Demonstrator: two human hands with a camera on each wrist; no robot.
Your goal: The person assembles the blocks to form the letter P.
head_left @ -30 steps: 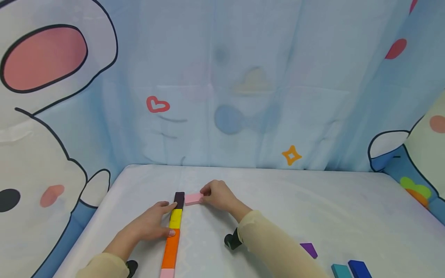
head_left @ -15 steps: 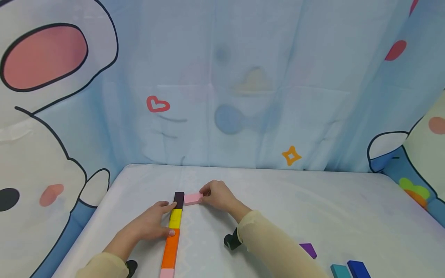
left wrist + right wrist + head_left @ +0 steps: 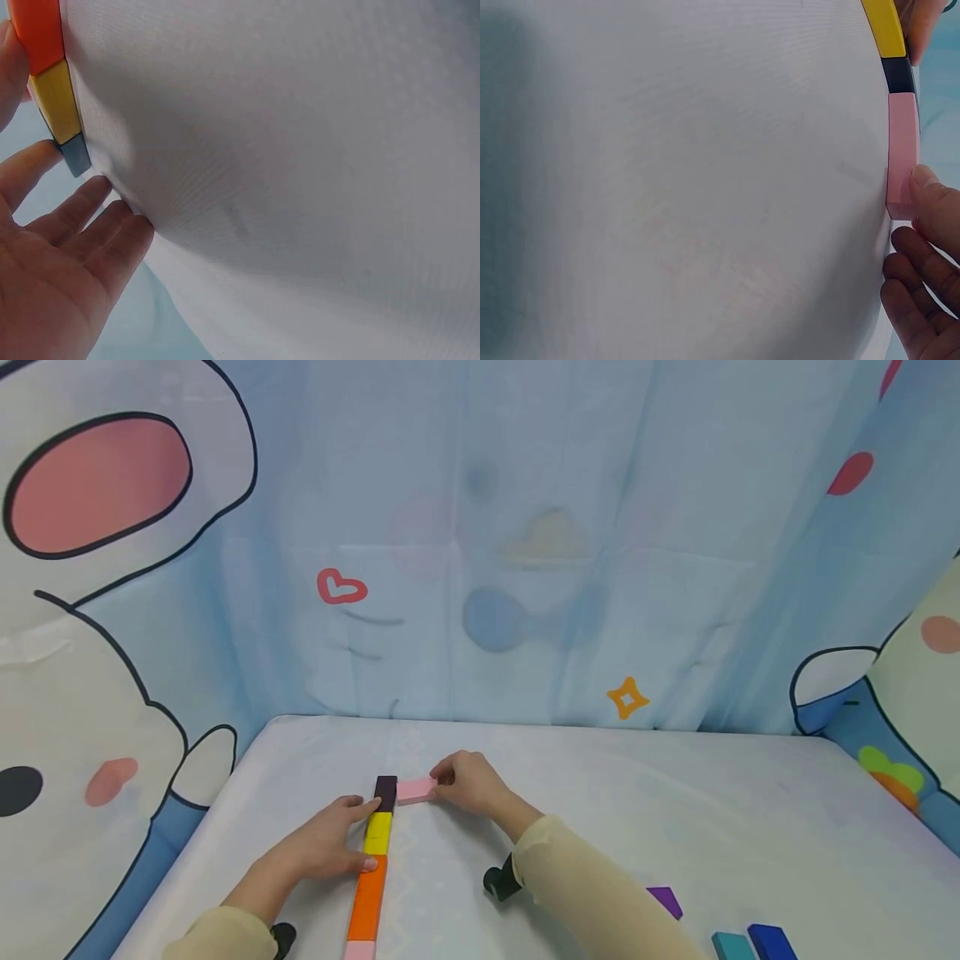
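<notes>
A column of flat blocks runs toward the camera in the head view: black block (image 3: 386, 792) farthest, then yellow block (image 3: 378, 833), orange block (image 3: 367, 897) and a pink block (image 3: 360, 951) cut by the frame edge. My left hand (image 3: 322, 842) rests against its left side, index fingertip on the black block, thumb by the yellow-orange joint. Its other fingers stretch out loosely in the left wrist view. With thumb and index finger, my right hand (image 3: 472, 783) pinches the right end of another pink block (image 3: 903, 142). That block's left end meets the black one's right side.
At the lower right lie a purple block (image 3: 665, 901), a teal block (image 3: 733, 946) and a dark blue block (image 3: 772, 942). Black devices sit at both wrists, one device (image 3: 502, 878) under the right sleeve. A patterned curtain (image 3: 525, 635) hangs behind the white table (image 3: 750, 810).
</notes>
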